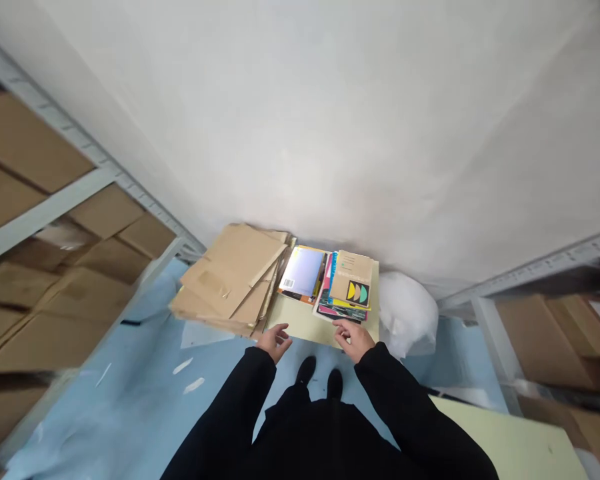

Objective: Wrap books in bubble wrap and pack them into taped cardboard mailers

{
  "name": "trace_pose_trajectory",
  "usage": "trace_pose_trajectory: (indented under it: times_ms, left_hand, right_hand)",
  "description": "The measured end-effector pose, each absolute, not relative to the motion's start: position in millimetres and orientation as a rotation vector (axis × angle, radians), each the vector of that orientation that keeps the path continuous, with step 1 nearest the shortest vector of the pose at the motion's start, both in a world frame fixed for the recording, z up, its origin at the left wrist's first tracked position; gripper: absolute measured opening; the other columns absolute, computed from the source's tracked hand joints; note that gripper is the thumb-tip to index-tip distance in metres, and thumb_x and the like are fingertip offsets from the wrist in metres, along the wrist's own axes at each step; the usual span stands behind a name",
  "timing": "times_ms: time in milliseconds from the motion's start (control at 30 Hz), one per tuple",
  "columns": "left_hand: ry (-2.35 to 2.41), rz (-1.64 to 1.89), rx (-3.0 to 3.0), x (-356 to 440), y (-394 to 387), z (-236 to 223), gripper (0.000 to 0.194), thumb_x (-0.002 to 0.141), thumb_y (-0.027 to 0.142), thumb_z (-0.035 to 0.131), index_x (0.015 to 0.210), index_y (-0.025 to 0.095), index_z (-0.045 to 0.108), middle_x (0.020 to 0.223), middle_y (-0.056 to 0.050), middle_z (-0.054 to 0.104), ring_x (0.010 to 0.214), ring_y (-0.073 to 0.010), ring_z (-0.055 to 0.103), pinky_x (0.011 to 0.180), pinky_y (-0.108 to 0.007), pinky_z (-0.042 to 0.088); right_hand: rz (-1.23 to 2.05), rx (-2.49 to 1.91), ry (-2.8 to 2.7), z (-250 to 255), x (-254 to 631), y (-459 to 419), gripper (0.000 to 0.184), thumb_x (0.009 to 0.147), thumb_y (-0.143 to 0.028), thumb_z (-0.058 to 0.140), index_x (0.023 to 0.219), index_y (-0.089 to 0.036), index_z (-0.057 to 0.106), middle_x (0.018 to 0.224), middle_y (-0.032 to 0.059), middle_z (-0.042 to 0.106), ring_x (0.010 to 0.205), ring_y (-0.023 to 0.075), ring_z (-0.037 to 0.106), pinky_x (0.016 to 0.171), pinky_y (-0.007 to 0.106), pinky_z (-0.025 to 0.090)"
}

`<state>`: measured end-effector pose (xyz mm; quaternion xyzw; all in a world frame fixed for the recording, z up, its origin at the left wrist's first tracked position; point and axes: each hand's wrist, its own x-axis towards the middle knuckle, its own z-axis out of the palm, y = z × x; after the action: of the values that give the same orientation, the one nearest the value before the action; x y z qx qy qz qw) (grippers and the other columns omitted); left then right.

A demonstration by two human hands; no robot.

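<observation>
My left hand (274, 341) hovers at the near edge of a small pale table (305, 320), fingers loosely curled with nothing in them. My right hand (353, 339) is at the same edge, fingers apart and empty, just in front of a stack of colourful books (347, 290) whose top cover is tan with yellow and green shapes. A second book pile (303, 272) with a pale blue cover lies to its left. Flattened cardboard sheets (233, 279) are heaped on the table's left end.
A white plastic bag (407, 312) sits right of the table. Metal shelving with cardboard boxes (55, 220) stands on the left, and more shelving (530, 280) on the right. Another pale tabletop (510, 440) is at lower right. The floor (145, 380) is light blue. A white wall stands ahead.
</observation>
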<state>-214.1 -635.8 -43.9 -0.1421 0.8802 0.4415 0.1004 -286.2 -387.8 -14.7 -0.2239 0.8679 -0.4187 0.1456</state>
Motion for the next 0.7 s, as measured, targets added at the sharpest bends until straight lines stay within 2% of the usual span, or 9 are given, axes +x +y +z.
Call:
trace_pose_trajectory:
  times_ms: [100, 233, 367, 467, 533, 633, 700]
  left_hand:
    - [2.48, 1.344, -0.185, -251, -613, -45, 0.043, 0.07, 0.038, 0.052, 0.107, 0.015, 0.053, 0.089, -0.007, 0.063, 0.067, -0.0146, 0.061, 0.058, -0.027, 0.048]
    - [2.317, 1.211, 0.319, -301, -557, -44, 0.038, 0.071, 0.039, 0.051, 0.102, 0.017, 0.053, 0.077, -0.003, 0.062, 0.067, -0.015, 0.06, 0.057, -0.027, 0.047]
    - [2.246, 0.949, 0.816, -324, -479, -28, 0.014, 0.07, 0.032, 0.052, 0.076, 0.019, 0.054, 0.063, 0.001, 0.057, 0.063, -0.0137, 0.057, 0.058, -0.026, 0.044]
    - [2.227, 0.77, 1.027, -315, -431, -19, 0.009, 0.072, 0.024, 0.05, 0.064, 0.019, 0.049, 0.058, 0.002, 0.053, 0.06, -0.012, 0.053, 0.059, -0.025, 0.042]
    - [2.169, 0.747, 1.063, -305, -411, -21, 0.006, 0.071, 0.018, 0.049, 0.076, 0.019, 0.052, 0.062, 0.003, 0.054, 0.06, -0.0111, 0.054, 0.057, -0.023, 0.041]
    - [2.111, 0.794, 0.992, -293, -393, -31, 0.036, 0.068, 0.016, 0.053, 0.104, 0.018, 0.048, 0.078, 0.001, 0.059, 0.064, -0.0112, 0.058, 0.056, -0.023, 0.043]
    - [2.11, 0.791, 0.946, -288, -386, -36, 0.041, 0.069, 0.021, 0.054, 0.11, 0.017, 0.046, 0.084, -0.002, 0.061, 0.067, -0.0127, 0.06, 0.056, -0.024, 0.045]
  right_hand:
    - [-1.386, -0.317, 2.575, -17, -278, -375, 0.033, 0.071, -0.017, 0.05, 0.102, -0.019, 0.058, 0.085, 0.0039, 0.064, 0.06, 0.0106, 0.057, 0.064, 0.026, 0.048]
    - [-1.386, 0.117, 2.755, -13, -245, -345, 0.03, 0.071, -0.018, 0.051, 0.099, -0.02, 0.06, 0.073, 0.0006, 0.064, 0.06, 0.0115, 0.058, 0.064, 0.025, 0.047]
    - [-1.256, 0.555, 2.867, -13, -191, -305, 0.023, 0.071, -0.021, 0.051, 0.091, -0.02, 0.063, 0.057, -0.0019, 0.059, 0.057, 0.0131, 0.056, 0.06, 0.025, 0.045]
    - [-1.307, 0.795, 2.87, -22, -150, -281, 0.023, 0.072, -0.021, 0.049, 0.091, -0.019, 0.062, 0.057, -0.002, 0.058, 0.056, 0.0132, 0.056, 0.06, 0.025, 0.046]
    - [-1.379, 0.922, 2.847, -30, -133, -269, 0.025, 0.071, -0.02, 0.048, 0.094, -0.019, 0.06, 0.063, -0.0008, 0.06, 0.056, 0.0124, 0.055, 0.059, 0.025, 0.046]
    - [-1.503, 1.023, 2.778, -41, -121, -249, 0.033, 0.069, -0.018, 0.049, 0.101, -0.019, 0.057, 0.081, 0.0024, 0.063, 0.053, 0.0094, 0.054, 0.058, 0.025, 0.047]
    - [-1.556, 0.989, 2.733, -46, -122, -234, 0.036, 0.068, -0.019, 0.05, 0.103, -0.019, 0.055, 0.087, 0.0031, 0.063, 0.052, 0.0085, 0.053, 0.057, 0.025, 0.047]
